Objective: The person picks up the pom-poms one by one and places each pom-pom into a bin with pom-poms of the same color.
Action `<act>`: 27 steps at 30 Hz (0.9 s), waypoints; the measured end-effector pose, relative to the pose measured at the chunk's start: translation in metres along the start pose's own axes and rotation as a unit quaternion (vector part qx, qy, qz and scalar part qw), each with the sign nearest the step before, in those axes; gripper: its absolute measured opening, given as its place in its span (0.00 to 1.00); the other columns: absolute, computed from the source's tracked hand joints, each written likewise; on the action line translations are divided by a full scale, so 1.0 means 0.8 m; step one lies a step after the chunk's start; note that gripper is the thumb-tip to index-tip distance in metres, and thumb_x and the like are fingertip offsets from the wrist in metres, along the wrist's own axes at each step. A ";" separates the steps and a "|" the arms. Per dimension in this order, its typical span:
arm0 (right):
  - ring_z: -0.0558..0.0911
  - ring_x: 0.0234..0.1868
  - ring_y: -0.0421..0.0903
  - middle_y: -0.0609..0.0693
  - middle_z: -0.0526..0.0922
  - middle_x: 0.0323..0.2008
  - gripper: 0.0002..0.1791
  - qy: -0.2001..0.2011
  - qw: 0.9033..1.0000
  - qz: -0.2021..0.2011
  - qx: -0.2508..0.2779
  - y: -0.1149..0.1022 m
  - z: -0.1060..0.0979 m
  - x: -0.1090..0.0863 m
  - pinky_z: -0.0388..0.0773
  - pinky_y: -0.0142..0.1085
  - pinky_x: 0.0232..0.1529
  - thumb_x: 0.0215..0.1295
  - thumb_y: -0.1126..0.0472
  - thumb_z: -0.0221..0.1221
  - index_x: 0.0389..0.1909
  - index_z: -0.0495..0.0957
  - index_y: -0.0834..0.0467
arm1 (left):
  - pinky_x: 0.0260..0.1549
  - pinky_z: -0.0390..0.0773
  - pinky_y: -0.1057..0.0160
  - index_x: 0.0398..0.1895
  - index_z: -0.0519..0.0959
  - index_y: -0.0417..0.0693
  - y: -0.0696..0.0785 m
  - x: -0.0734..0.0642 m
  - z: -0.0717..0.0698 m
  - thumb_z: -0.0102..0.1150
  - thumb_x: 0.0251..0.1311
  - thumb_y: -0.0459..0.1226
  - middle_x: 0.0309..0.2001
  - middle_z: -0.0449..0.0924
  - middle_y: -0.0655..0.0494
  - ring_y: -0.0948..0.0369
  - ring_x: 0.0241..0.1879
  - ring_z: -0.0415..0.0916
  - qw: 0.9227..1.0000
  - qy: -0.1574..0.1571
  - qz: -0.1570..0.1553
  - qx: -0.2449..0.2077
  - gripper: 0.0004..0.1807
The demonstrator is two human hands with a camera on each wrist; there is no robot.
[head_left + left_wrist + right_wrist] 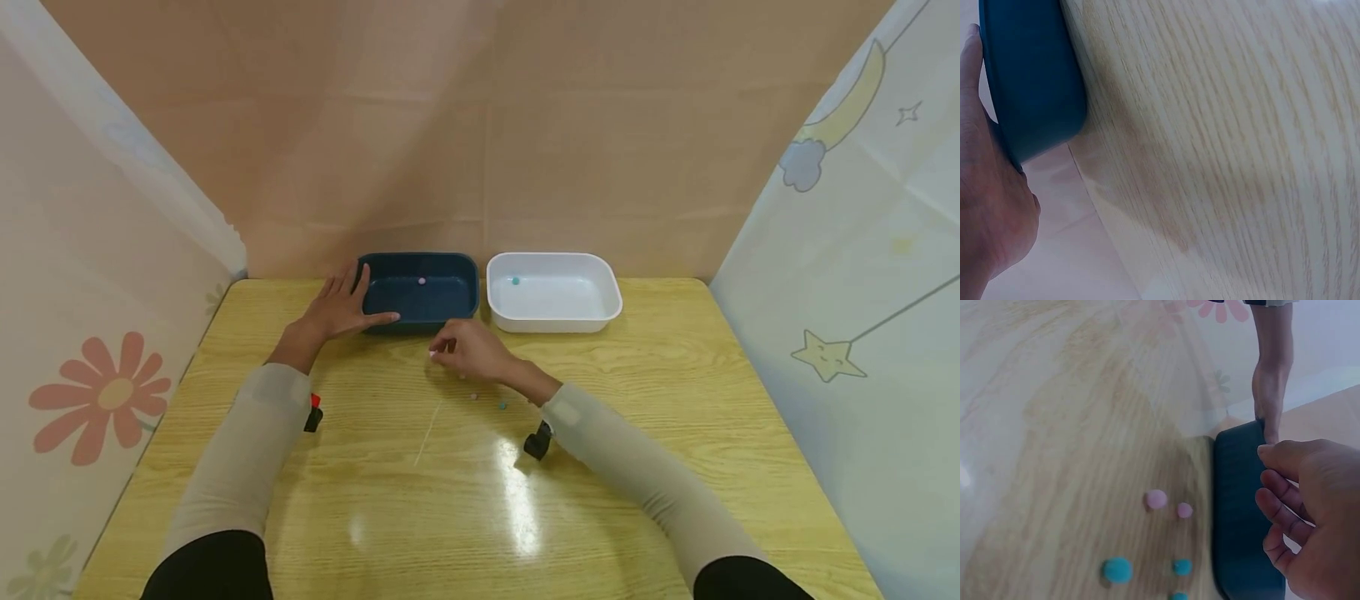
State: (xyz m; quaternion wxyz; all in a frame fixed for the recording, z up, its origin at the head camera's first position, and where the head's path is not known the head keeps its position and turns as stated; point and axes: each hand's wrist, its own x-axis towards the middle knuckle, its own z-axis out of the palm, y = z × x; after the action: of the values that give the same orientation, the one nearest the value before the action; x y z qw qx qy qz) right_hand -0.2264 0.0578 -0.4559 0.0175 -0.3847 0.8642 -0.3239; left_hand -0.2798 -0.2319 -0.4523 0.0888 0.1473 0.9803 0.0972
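Note:
My left hand (335, 307) rests on the left end of the dark blue tray (420, 322), fingers spread and thumb laid along the near rim. In the left wrist view this hand (994, 206) lies against the tray's outer wall. Just in front of that tray, my right hand (474, 350) pinches a small pink ball (432, 354) between thumb and fingertips. The right wrist view hides the held ball behind the fingertips. Loose on the table in that view are pink balls (1156, 499) and teal balls (1117, 570).
A white tray (555, 325) stands to the right of the blue one, with a teal ball (515, 281) in it. Inside the blue tray lies a pink ball (422, 281). The wooden table (420, 517) meets a brown back wall and patterned side panels.

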 end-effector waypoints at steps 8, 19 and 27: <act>0.80 0.33 0.40 0.42 0.83 0.32 0.06 0.014 1.000 -0.014 -0.010 0.003 -0.017 0.006 0.75 0.29 0.32 0.63 0.57 0.66 0.36 0.88 0.55 | 0.71 0.32 0.39 0.78 0.29 0.45 -0.001 -0.001 0.003 0.38 0.53 0.78 0.77 0.20 0.41 0.43 0.76 0.23 1.000 -0.001 -0.005 0.004 0.65; 0.79 0.31 0.36 0.42 0.83 0.32 0.05 0.038 0.999 0.013 -0.020 0.010 -0.045 0.013 0.76 0.30 0.31 0.62 0.56 0.66 0.35 0.88 0.52 | 0.72 0.32 0.40 0.78 0.30 0.45 0.000 0.001 0.001 0.38 0.55 0.77 0.77 0.20 0.42 0.45 0.76 0.22 1.000 0.001 0.001 0.019 0.63; 0.80 0.31 0.36 0.43 0.84 0.32 0.07 0.039 0.999 0.021 -0.023 0.015 -0.061 0.019 0.77 0.31 0.34 0.62 0.58 0.66 0.37 0.88 0.55 | 0.72 0.33 0.40 0.78 0.30 0.44 0.001 0.000 0.000 0.38 0.55 0.77 0.77 0.20 0.42 0.45 0.76 0.23 1.000 0.001 0.001 0.016 0.63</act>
State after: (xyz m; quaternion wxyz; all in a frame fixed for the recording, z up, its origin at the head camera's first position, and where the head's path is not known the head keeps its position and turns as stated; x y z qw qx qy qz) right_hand -0.2582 0.0800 -0.4209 -0.0185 -0.3541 0.8791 -0.3185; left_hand -0.2800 -0.2312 -0.4520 0.0852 0.1496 0.9816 0.0820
